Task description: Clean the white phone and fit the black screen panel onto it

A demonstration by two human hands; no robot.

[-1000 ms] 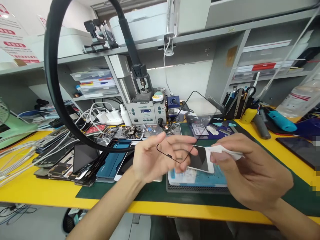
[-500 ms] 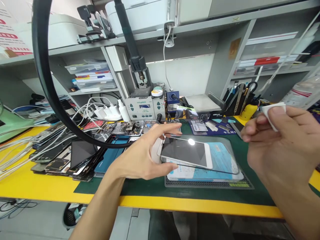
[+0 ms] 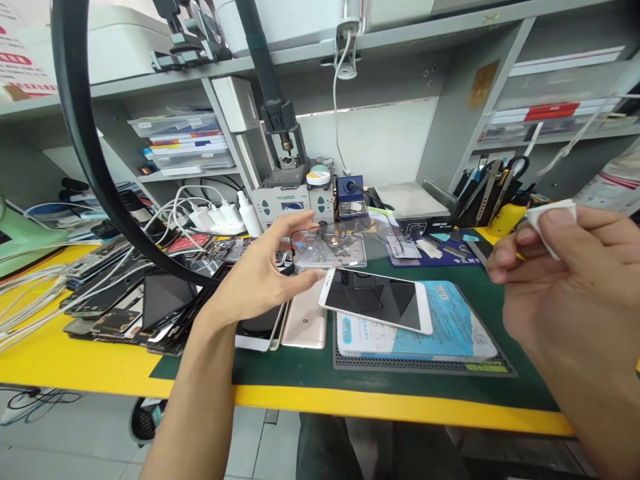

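In the head view, my left hand (image 3: 260,267) grips one end of a clear sheet (image 3: 333,250) between thumb and fingers, above the back of the mat. The sheet is see-through and its far edge is hard to make out. A white-framed smartphone (image 3: 375,300) with a dark screen lies face up, slightly turned, on a blue and white flat package (image 3: 450,327). My right hand (image 3: 575,280), raised at the right, pinches a small folded white wipe (image 3: 550,220). A gold phone (image 3: 305,320) lies back up, left of the package.
Stacked phone parts (image 3: 135,307) and white cables crowd the left of the yellow bench (image 3: 400,410). A soldering station (image 3: 285,203) and a tool holder (image 3: 485,193) stand behind. A black ring-shaped frame (image 3: 75,100) hangs close at left. A grey textured pad (image 3: 400,363) lies under the package.
My left hand has moved left and up, carrying the clear sheet off from over the smartphone and package. The gold phone now shows. My right hand still pinches the wipe.
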